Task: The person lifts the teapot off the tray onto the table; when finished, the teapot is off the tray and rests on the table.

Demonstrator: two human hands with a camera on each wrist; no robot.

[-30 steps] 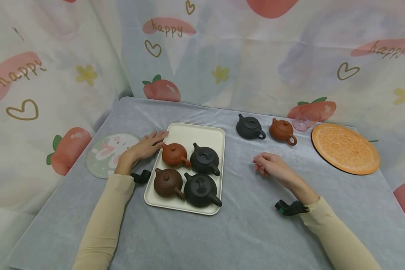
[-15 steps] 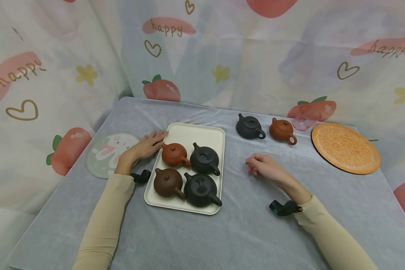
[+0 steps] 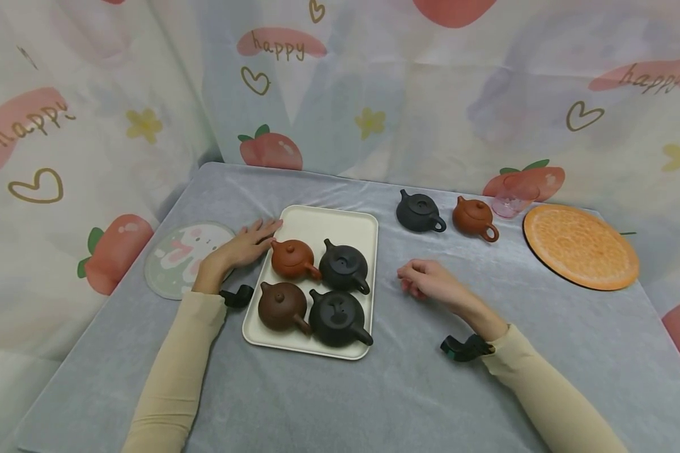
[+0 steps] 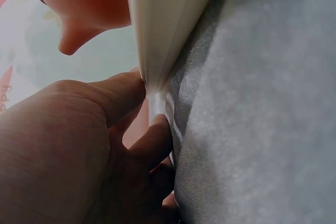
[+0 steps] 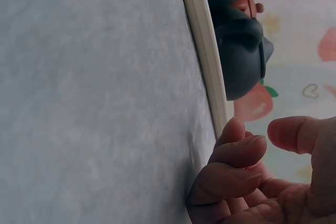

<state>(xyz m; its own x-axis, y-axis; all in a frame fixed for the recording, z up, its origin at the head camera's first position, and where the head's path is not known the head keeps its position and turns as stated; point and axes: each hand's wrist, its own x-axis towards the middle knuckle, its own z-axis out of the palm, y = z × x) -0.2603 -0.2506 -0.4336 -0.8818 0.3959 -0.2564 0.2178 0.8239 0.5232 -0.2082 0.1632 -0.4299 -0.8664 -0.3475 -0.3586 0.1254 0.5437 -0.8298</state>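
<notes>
My left hand (image 3: 254, 243) lies along the left rim of a cream tray (image 3: 328, 217), fingers stretched out and fingertips at the edge. In the left wrist view the thumb (image 4: 121, 93) touches the tray's side wall (image 4: 163, 19). On the tray stand an orange-brown teapot (image 3: 292, 259), a dark brown teapot (image 3: 281, 306) and two black teapots, one farther back (image 3: 342, 267) and one nearer (image 3: 335, 318). To the right of the tray, my right hand (image 3: 430, 280) hovers low over the cloth, its fingers loosely curled around nothing; the right wrist view shows thumb and fingertips apart.
Toward the back stand another black teapot (image 3: 418, 212) and another orange-brown teapot (image 3: 473, 218), beside a pink clear glass (image 3: 507, 204). A round orange mat (image 3: 580, 246) lies at the right, a rabbit-patterned mat (image 3: 172, 264) at the left. A printed curtain (image 3: 430, 126) hangs behind the table.
My right hand has moved left, closer to the tray's right side. The left hand, the tray and the teapots have stayed where they were.
</notes>
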